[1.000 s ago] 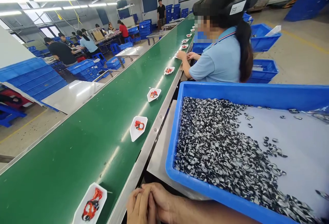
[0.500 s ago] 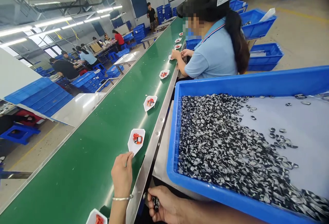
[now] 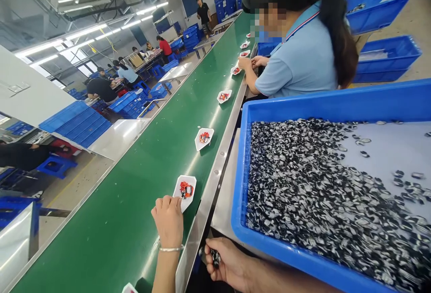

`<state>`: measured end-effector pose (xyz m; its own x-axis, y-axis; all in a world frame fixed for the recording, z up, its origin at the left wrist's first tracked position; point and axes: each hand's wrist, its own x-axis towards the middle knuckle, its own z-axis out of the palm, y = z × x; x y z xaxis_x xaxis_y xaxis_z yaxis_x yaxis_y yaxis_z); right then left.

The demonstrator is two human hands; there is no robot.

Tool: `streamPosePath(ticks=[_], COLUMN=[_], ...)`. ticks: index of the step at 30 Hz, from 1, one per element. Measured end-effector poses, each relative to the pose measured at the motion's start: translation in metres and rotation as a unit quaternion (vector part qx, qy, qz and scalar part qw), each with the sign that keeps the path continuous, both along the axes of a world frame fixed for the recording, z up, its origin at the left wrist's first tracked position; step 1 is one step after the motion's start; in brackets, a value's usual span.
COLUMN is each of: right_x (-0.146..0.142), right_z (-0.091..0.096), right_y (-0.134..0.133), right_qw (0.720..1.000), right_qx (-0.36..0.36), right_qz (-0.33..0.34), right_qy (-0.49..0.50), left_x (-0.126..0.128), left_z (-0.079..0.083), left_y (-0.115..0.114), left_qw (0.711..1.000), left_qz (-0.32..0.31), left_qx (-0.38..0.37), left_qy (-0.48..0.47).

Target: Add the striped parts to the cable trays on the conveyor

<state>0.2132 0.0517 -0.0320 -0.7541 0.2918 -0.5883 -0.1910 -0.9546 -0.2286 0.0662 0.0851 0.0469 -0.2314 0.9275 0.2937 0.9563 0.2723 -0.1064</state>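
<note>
The head view shows a smooth green conveyor belt (image 3: pixel 111 221) running from near left to far, its surface glossy with reflected light and dotted with pale specks. A brushed metal rail (image 3: pixel 199 221) with round bolts edges its right side. Right of that, a blue plastic bin (image 3: pixel 239 176) with rounded corners and a thick rim rests on a metal tabletop (image 3: pixel 224 210). A dense, rough-looking heap of small black-and-white striped pieces (image 3: pixel 303 194) fills most of the bin; a smooth pale bottom (image 3: pixel 380 156) shows at its far right.

On the belt, by the rail, lies a white tray (image 3: pixel 186 203), shallow, angular and narrowing toward the near end. Inside are glossy red and orange pieces (image 3: pixel 186 189) with some black and white among them. The left hand (image 3: pixel 169 219), with a silvery bangle (image 3: pixel 170 249) at the wrist, bends its fingers together over the tray's near left edge; whether they pinch it cannot be told. The right hand (image 3: pixel 227 261), near the bin's near left corner, is curled around a small black-and-white cluster (image 3: pixel 214 257).

Similar trays (image 3: pixel 199 144) line the belt farther off, where a person in a light blue shirt (image 3: pixel 305 66) sits at right.
</note>
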Motion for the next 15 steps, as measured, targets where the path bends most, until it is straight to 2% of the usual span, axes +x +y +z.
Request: streamPosePath(ticks=[3, 6, 8, 11, 15], right_x=[-0.001, -0.002, -0.001, 0.000, 0.001], right_z=[0.000, 0.005, 0.009, 0.011, 0.003], right_y=[0.000, 0.000, -0.001, -0.005, -0.010], right_qw=[1.000, 0.995, 0.991, 0.990, 0.992], right_qx=[-0.016, -0.058, -0.093, -0.108, -0.096], right_qz=[-0.022, -0.073, -0.093, -0.073, -0.046], right_qy=[0.004, 0.020, 0.038, 0.049, 0.066], left_x=[0.020, 0.049, 0.065, 0.078, 0.081], left_z=[-0.007, -0.032, -0.051, -0.069, -0.071], left_y=[-0.039, -0.078, -0.096, -0.107, -0.107], left_qw=[0.998, 0.984, 0.975, 0.969, 0.959], left_qz=[-0.049, -0.130, -0.144, -0.129, -0.136], left_qx=[0.023, 0.043, 0.094, 0.150, 0.179], left_qy=[-0.030, -0.114, -0.141, -0.148, -0.172])
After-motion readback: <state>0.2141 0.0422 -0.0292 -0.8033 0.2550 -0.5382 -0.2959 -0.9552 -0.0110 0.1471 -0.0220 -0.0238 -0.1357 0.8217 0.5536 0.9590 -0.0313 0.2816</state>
